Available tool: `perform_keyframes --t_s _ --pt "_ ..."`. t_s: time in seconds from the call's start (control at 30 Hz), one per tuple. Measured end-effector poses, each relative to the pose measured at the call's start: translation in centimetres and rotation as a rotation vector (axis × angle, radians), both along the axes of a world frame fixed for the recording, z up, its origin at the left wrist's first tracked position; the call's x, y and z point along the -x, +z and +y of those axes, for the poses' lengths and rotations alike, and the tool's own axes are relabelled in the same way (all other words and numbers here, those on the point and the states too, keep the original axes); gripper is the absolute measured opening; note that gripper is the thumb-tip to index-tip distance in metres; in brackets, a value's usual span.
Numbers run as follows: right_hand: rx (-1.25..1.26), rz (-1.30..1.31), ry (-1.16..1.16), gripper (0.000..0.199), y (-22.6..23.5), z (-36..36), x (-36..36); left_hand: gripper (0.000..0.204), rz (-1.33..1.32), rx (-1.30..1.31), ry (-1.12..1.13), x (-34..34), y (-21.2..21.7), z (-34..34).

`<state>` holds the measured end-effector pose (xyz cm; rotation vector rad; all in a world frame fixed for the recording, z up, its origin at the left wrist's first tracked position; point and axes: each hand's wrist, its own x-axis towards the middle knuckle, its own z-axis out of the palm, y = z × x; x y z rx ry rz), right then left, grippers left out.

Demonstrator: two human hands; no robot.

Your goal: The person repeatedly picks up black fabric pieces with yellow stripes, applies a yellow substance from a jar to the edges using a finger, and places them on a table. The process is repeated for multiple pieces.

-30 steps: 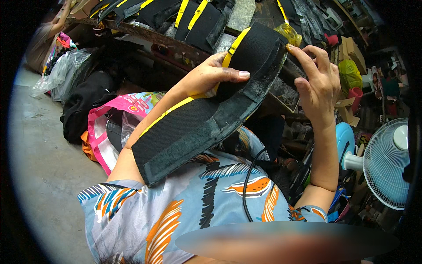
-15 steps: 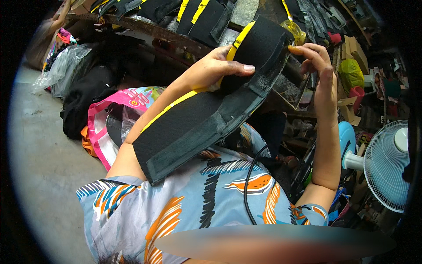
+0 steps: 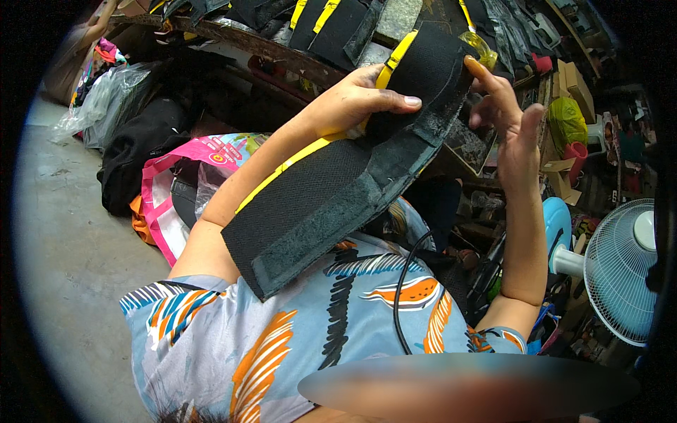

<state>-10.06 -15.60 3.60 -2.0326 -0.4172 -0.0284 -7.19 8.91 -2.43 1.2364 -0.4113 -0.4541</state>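
A long black padded fabric piece (image 3: 331,190) with a yellow trim strip along one edge runs from my chest up toward the workbench. My left hand (image 3: 352,102) grips it near its upper end, thumb across the front. My right hand (image 3: 511,120) is at the upper right corner with fingers spread; only the index fingertip touches the piece's frayed edge, and it holds nothing. My patterned blue shirt (image 3: 282,338) shows below.
A workbench (image 3: 233,39) at the top carries more black-and-yellow pieces (image 3: 331,21). On the concrete floor (image 3: 77,240) at left sit a pink bag (image 3: 204,151), a black bag (image 3: 130,151) and clear plastic bags (image 3: 106,106). A white fan (image 3: 620,268), cardboard boxes (image 3: 575,84) and a black cable (image 3: 405,289) are at right.
My right hand has let go of the piece's upper edge and spread its fingers. My left hand keeps its grip; the piece sits slightly higher in view.
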Motion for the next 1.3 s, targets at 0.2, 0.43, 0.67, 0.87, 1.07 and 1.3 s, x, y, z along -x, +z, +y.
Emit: perform_keyframes --t_s 0.2,0.43,0.67,0.87,1.07,1.3 --pt "-0.020 0.050 0.044 0.108 -1.0 0.0 0.1 0.049 -0.006 0.058 -0.024 -0.3 0.4 -0.2" --pt "0.266 -0.261 0.168 0.090 -0.4 0.8 2.0 0.049 -0.026 -0.003 0.070 -0.5 0.3 -0.3" --pt "0.561 -0.505 0.268 0.081 1.4 1.8 2.4 0.037 -0.003 0.108 0.078 -1.4 0.3 0.2" --pt "0.687 -0.816 0.055 0.072 1.9 1.8 0.7 0.037 -0.228 0.210 0.108 -3.8 0.1 0.2" --pt "0.803 -0.981 0.079 0.075 2.6 1.9 0.2 0.036 -0.185 0.228 0.148 -5.5 0.2 -0.9" --pt "0.676 -0.942 0.159 0.059 1.9 3.3 -1.3 0.033 -0.331 0.235 0.390 -4.5 2.7 0.0"
